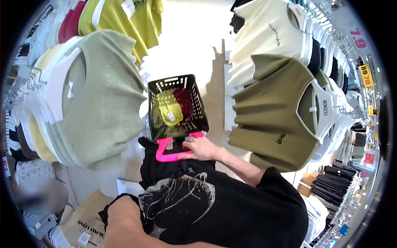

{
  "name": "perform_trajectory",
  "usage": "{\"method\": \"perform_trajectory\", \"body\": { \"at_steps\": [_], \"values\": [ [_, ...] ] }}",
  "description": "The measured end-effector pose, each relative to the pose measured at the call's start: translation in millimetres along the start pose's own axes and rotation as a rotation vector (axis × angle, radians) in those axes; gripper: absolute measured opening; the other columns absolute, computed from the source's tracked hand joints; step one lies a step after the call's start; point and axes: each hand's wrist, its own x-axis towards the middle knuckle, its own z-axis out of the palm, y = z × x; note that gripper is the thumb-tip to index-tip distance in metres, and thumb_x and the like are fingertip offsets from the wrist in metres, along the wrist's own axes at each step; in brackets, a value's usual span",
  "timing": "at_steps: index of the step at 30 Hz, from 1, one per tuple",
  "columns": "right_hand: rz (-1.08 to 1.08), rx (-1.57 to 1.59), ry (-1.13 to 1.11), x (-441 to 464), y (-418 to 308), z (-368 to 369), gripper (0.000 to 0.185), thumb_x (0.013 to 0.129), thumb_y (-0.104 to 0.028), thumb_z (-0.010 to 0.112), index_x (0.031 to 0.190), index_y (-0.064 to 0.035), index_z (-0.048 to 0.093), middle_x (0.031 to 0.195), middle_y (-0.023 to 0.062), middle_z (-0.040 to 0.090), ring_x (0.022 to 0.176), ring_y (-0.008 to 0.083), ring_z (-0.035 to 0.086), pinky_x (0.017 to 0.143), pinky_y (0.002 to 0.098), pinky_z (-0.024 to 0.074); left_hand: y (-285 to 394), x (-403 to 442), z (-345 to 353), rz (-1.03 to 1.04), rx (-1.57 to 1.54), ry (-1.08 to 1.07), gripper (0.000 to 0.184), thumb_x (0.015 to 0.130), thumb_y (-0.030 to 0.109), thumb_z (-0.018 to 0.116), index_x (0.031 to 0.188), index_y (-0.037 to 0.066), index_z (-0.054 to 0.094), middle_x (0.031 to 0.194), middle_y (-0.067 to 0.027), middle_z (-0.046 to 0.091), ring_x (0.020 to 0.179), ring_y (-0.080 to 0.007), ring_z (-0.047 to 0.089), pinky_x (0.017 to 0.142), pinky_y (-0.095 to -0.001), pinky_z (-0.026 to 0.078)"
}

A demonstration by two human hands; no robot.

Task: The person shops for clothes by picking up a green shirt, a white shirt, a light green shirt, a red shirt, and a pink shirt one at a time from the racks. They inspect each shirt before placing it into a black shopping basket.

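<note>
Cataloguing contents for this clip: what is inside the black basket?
The black basket holds a folded yellow-green garment with a white tag, beside a dark red garment. Whatever lies underneath them is covered and cannot be seen.
</note>
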Motion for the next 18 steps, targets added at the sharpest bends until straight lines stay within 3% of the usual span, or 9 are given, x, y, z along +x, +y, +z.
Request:
{"method": "perform_trajectory", "body": {
  "at_steps": [4,11,15,18],
  "values": [
    [0.076,0.047,0.147,9,6,-6,0.070,0.090,-0.072,0.062,0.100,-0.0031,0.067,0.074,0.0227,0.069,0.077,0.0426,0.071,0.071,0.0507,0.0564,0,15,-8,0.041,-0.039,-0.027,0.054,0.103,0.046,0.053,0.128,0.000,0.067,0.125,-0.0191,0.068,0.116,-0.0397,0.064,0.105,-0.0473,0.043],
    [0.229,0.069,0.234,44,5,-40,0.069,0.084,-0.071,0.071,0.096,-0.0038,0.068,0.073,0.0197,0.070,0.075,0.0388,0.073,0.071,0.0499,0.0575,1,47,-30,0.093,-0.118,-0.075,0.052,0.103,0.047,0.054,0.122,0.002,0.071,0.118,-0.0164,0.073,0.111,-0.0394,0.068,0.105,-0.0462,0.044],
    [0.222,0.141,0.391,73,18,-50,0.065,0.084,-0.069,0.073,0.090,-0.0039,0.066,0.067,0.0171,0.068,0.066,0.0384,0.071,0.066,0.0501,0.0566,12,66,-43,0.126,-0.171,-0.085,0.051,0.103,0.047,0.054,0.119,0.002,0.073,0.114,-0.0148,0.075,0.109,-0.0392,0.070,0.105,-0.0456,0.044],
    [0.275,0.111,0.362,97,28,-78,0.064,0.086,-0.067,0.072,0.088,-0.0032,0.065,0.067,0.0178,0.069,0.068,0.0392,0.071,0.065,0.0502,0.0560,24,81,-56,0.161,-0.218,-0.095,0.050,0.102,0.047,0.054,0.117,0.003,0.074,0.112,-0.0137,0.077,0.107,-0.0391,0.072,0.106,-0.0451,0.045]
  ]
}}
